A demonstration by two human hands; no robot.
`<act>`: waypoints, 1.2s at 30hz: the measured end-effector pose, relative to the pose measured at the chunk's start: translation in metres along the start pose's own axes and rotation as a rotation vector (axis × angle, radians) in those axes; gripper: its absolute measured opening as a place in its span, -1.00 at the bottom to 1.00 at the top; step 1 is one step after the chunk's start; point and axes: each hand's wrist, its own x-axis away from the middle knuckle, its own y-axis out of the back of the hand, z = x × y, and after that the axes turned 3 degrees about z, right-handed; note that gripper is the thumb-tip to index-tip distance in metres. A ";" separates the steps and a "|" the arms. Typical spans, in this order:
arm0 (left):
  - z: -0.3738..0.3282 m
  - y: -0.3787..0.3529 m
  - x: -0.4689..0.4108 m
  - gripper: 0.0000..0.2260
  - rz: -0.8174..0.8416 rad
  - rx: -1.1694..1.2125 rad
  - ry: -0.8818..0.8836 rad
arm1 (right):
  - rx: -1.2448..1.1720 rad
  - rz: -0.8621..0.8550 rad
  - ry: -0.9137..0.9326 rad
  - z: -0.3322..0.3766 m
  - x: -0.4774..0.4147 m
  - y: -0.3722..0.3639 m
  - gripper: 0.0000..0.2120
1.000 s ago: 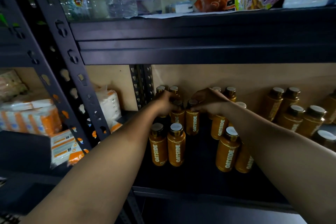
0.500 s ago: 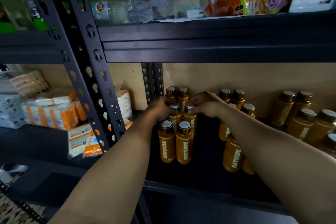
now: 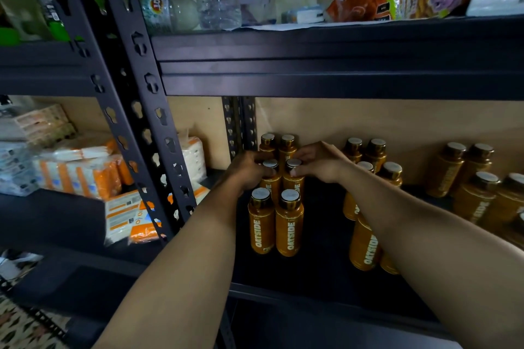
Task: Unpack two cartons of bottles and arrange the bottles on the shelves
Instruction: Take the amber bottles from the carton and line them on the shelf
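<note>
1. We see both hands reaching onto the dark shelf (image 3: 312, 278), where six Oatside bottles (image 3: 289, 227) stand upright in a block, two abreast and three deep.
2. The left hand (image 3: 246, 171) has its grip clamped round the shoulder of the left middle bottle (image 3: 270, 164). The right hand (image 3: 321, 163) has its grip closed on the cap of the right middle bottle (image 3: 293, 163), thumb in front and fingers behind.
3. From the held pair, the back pair (image 3: 287, 147) stands at 12 o'clock near the back wall and the front pair (image 3: 261, 224) at 6 o'clock. A second group (image 3: 364, 249) stands at 3 o'clock, partly hidden by the right forearm.
4. We judge these to be full drink bottles: stiff-walled and fairly weighty for their size. The glossy sleeve could slide under the fingers.
5. They are tall and narrow, so we expect a sideways knock at the cap to tip one into its neighbours.
6. We would take hold at the shoulder just under the cap, or round the body. A hold on the cap alone would let the bottle swing.
7. For squaring up the rows, we think sliding along the shelf is safer than lifting.
</note>
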 end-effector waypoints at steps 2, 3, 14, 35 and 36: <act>0.000 0.000 0.001 -0.54 -0.003 -0.001 -0.004 | -0.003 0.003 0.002 0.000 0.000 0.000 -0.55; 0.000 0.001 0.001 -0.54 0.000 -0.004 -0.007 | -0.006 0.002 0.002 0.000 0.000 0.000 -0.54; 0.000 0.000 0.002 -0.52 0.003 -0.007 -0.006 | -0.019 -0.046 0.008 -0.005 -0.005 -0.006 -0.50; -0.014 0.005 -0.010 -0.50 -0.040 0.193 0.002 | -0.019 -0.119 0.120 -0.015 -0.014 0.014 -0.62; -0.020 0.006 -0.015 -0.52 -0.050 0.182 -0.034 | -0.009 -0.148 0.140 -0.015 -0.018 0.019 -0.69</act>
